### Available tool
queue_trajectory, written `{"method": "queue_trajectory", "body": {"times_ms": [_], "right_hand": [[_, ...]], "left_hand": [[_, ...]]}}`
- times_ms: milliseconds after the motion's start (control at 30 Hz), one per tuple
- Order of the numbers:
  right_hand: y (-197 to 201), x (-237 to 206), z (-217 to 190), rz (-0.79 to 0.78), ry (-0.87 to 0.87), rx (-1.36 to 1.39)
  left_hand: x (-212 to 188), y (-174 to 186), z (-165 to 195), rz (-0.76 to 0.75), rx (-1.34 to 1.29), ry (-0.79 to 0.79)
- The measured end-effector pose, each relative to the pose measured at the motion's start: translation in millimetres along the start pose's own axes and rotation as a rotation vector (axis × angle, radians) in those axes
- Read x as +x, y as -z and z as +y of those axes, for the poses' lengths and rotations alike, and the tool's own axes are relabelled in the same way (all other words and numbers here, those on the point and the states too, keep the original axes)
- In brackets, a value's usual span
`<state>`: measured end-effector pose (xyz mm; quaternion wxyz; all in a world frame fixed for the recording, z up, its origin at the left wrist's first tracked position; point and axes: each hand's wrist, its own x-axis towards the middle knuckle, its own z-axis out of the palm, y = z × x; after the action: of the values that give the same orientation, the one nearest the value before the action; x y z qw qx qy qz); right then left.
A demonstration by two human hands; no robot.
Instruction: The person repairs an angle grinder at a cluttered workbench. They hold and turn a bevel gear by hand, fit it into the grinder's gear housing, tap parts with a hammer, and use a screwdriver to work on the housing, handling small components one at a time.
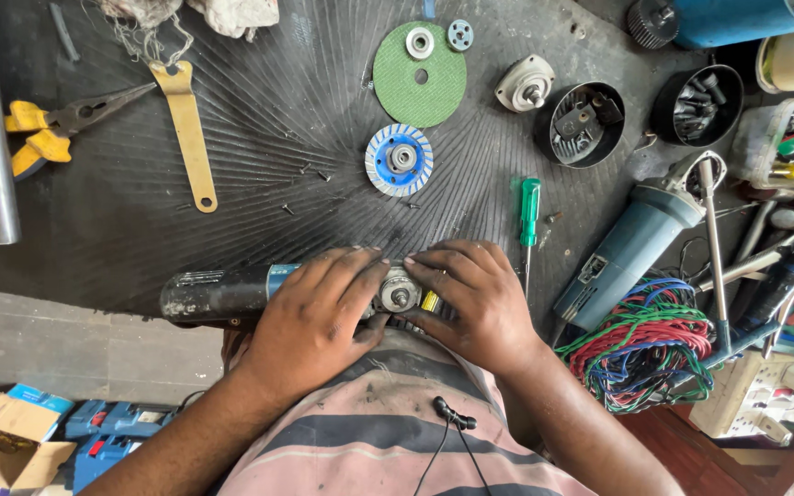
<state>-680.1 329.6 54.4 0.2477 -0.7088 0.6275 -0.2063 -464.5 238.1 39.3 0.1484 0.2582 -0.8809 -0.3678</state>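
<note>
The grinder (259, 292) lies crosswise at the bench's near edge, tight against the person's belly, so both hands can pin it: the left hand (314, 317) is wrapped over its body just left of the bare spindle (400, 294), and the right hand (475, 298) is curled narrow over the head on the spindle's other side, leaving the spindle showing between them. Just beyond the grinder and to its right stands a green screwdriver (528, 211), within easy reach. Farther off lie the blue wheel (399, 160), then the green disc (420, 75) with flanges (420, 41) on top, set apart from the grinder as if taken off.
</note>
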Motion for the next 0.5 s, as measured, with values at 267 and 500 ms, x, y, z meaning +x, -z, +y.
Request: {"method": "queue_trajectory", "body": {"times_ms": [267,500], "right_hand": [[7,8,10,-0.123,-0.003,0.021],[12,10,28,-0.197,-0.096,0.221]], "left_hand": [[10,-1,-5,-0.053,-0.025,0.084],[11,3,-11,-0.032,-0.061,0.036]]}}
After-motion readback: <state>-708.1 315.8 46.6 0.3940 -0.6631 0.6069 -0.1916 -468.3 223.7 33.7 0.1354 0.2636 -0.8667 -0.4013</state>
